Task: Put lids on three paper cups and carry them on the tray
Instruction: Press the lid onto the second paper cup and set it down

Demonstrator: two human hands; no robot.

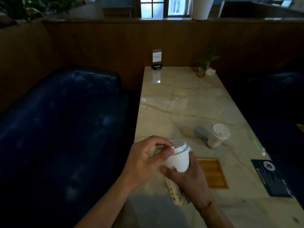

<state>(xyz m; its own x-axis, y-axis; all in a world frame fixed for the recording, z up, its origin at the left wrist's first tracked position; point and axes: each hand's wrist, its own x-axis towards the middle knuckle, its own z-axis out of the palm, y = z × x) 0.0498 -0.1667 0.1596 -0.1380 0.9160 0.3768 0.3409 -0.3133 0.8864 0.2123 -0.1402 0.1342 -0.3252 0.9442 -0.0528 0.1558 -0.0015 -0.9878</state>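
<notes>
Now your right hand (185, 176) grips the white printed paper cup (176, 163) above the marble table's (181, 99) near edge, while your left hand (148, 155) pinches the translucent plastic lid (178, 145), tilted on the rim. Level it, then press around evenly until seated.
</notes>
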